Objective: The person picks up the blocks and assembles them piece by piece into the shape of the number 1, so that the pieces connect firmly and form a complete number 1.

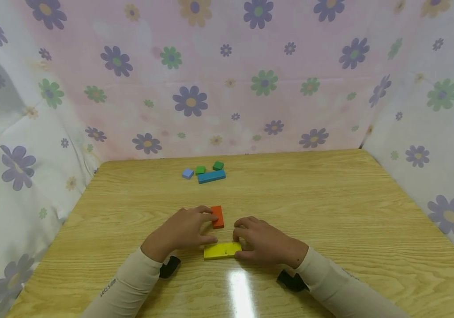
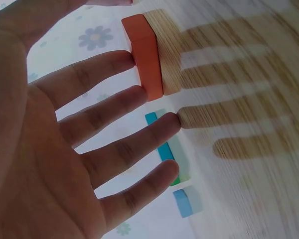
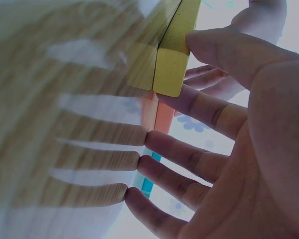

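A yellow rectangular block point(image 1: 220, 251) lies lengthwise across the near middle of the table. My right hand point(image 1: 264, 240) holds its right end between thumb and index finger; the other fingertips touch the tabletop in the right wrist view. An orange-red block point(image 1: 217, 217) lies just beyond, pointing away from me. My left hand point(image 1: 183, 229) reaches over from the left, its index and middle fingertips against the orange-red block point(image 2: 145, 59) in the left wrist view. Those fingers are fairly straight and spread. The left thumb is close to the yellow block's left end; whether it touches is unclear.
Farther back lie a long blue block point(image 1: 211, 176), two small green blocks point(image 1: 218, 165) and a small light-blue block point(image 1: 187, 173). A flowered curtain point(image 1: 230, 79) borders the wooden table point(image 1: 330, 198) at the back and both sides.
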Available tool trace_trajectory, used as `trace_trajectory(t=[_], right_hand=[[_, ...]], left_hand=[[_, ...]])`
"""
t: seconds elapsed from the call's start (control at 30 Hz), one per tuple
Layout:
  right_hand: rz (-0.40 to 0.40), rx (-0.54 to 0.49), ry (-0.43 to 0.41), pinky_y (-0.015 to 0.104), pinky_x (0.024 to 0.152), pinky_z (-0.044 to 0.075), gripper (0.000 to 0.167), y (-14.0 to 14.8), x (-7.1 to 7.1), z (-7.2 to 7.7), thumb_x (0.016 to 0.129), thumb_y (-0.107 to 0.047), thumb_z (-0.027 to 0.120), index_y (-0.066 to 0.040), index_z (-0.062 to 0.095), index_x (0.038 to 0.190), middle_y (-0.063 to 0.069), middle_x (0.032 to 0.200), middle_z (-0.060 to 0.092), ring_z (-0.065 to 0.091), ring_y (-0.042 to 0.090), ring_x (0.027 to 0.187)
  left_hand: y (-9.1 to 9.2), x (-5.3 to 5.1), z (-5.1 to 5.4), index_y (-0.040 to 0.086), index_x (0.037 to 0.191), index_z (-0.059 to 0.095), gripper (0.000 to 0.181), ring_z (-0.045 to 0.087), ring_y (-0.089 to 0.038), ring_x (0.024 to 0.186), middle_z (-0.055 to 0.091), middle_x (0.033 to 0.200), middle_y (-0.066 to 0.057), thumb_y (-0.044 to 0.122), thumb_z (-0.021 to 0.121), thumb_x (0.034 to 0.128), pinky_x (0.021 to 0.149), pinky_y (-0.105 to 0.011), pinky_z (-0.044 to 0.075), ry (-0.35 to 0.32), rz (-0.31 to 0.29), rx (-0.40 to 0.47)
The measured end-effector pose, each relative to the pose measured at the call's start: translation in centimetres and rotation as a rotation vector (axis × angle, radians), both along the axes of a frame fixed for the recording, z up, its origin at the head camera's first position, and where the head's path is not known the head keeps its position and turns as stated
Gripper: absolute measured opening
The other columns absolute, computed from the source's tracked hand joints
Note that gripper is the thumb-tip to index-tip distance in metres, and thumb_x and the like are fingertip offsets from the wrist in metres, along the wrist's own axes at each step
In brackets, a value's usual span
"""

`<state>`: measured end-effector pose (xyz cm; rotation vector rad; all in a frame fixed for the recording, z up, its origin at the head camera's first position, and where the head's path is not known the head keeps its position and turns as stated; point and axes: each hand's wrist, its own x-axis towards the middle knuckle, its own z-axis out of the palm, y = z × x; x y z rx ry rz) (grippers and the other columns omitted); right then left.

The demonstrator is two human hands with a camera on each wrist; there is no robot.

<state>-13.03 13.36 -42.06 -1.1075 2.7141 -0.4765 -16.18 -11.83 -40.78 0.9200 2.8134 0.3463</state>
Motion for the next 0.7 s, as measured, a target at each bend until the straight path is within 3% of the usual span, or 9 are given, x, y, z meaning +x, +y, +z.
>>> trace_trajectory(t=[0.27,0.47,0.7], right_hand=[[-0.008,0.001,-0.013,0.048,0.106,0.046,0.021,0.0,-0.1,0.02,0.094,-0.036,0.068,-0.02,0.067,0.106,0.006,0.135,0.057,0.051,0.026,0.129],[-0.003,-0.005,-0.022,0.048,0.106,0.046,0.02,-0.04,-0.03,-0.08,0.094,-0.035,0.068,-0.019,0.067,0.105,0.006,0.134,0.057,0.052,0.027,0.13],[-0.005,-0.005,-0.006,0.047,0.105,0.047,0.019,0.01,-0.1,-0.28,0.094,-0.035,0.067,-0.02,0.067,0.105,0.006,0.135,0.057,0.051,0.026,0.13]], left_hand=[[0.03,0.12,0.2,0.021,0.13,0.068,0.058,0.068,-0.025,0.105,0.061,0.137,-0.005,0.055,0.075,0.0841,0.096,-0.054,0.051,0.028,-0.023,-0.005],[0.23,0.31,0.25,0.022,0.13,0.068,0.059,0.066,-0.023,0.11,0.061,0.137,-0.003,0.056,0.076,0.0829,0.1,-0.056,0.047,-0.019,-0.01,-0.018],[0.28,0.42,0.36,0.02,0.128,0.07,0.058,0.068,-0.019,0.101,0.062,0.132,-0.001,0.052,0.08,0.0796,0.092,-0.048,0.052,0.015,-0.047,-0.028]])
